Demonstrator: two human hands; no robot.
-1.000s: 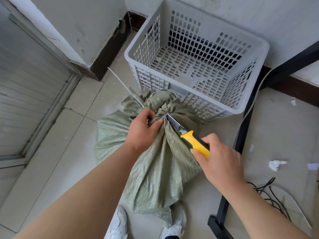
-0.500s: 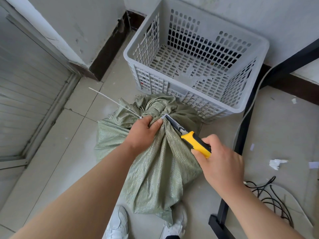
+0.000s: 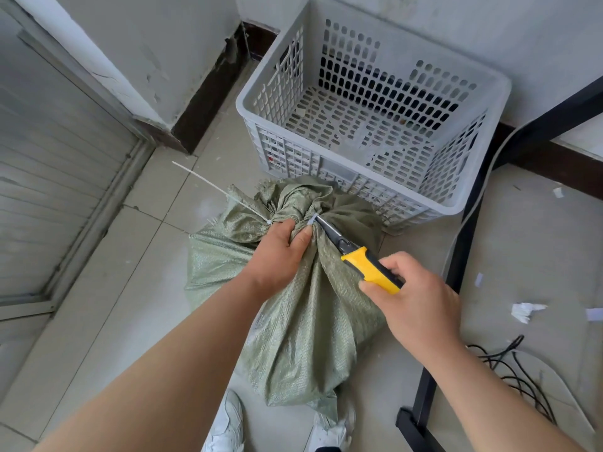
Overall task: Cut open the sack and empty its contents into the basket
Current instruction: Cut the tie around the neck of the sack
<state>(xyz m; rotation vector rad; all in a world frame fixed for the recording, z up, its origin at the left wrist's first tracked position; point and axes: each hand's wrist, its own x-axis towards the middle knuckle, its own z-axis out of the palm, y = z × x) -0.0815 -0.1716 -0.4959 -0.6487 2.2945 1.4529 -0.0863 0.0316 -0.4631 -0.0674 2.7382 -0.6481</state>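
**Cutter tip at the tied neck of the sack**

The green woven sack [image 3: 303,308] stood on the tiled floor [image 3: 137,288] in front of the person's white shoes [image 3: 226,425], its gathered neck leaning against the near wall of the grey plastic basket [image 3: 342,177]. The left hand [image 3: 277,256] was closed around the bunched neck just below a white cable tie [image 3: 228,194], whose long tail stuck out to the left over bare tiles. The right hand [image 3: 421,308] gripped the yellow-and-black handles of a cutter [image 3: 362,262], its metal tip resting at the tie beside the left thumb.

The basket sat in a corner, close to the wall behind it and a dark skirting board on its left. A black metal frame leg [image 3: 456,262] ran down the right, near the sack's right edge, with black cables [image 3: 515,370] and paper scraps [image 3: 525,311] beyond it. To the left, open floor reached a shutter door [image 3: 49,177].
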